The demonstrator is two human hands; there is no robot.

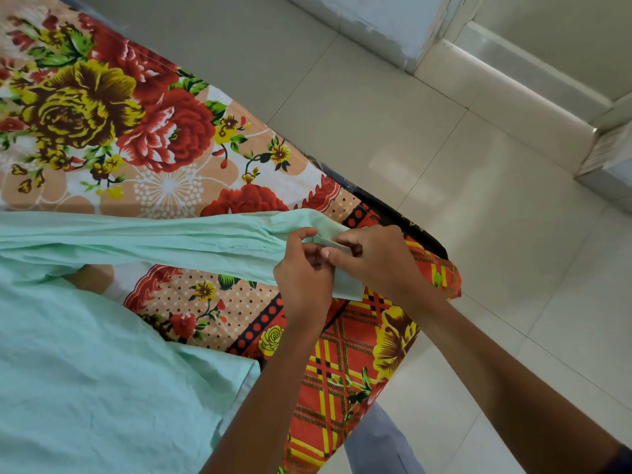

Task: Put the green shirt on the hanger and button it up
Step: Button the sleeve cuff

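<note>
We see the green shirt (102, 354) spread on the floral bedsheet (136, 131), one sleeve stretched rightward. Our left hand (304, 275) pinches the sleeve's cuff (349, 285); our right hand (379, 258) pinches it from the other side, fingers curled. Tiled floor (478, 200) lies beyond.

I have just one view, from the camera worn on the person's head, looking forward and steeply down. It sits close over the bed (143, 138), which fills the left and middle of my picture, with the tiled floor (461, 186) running off to the right. The frame is tilted, so the bed's edge cuts across diagonally. Both forearms enter from the bottom edge, the hands meeting near the centre.
</note>
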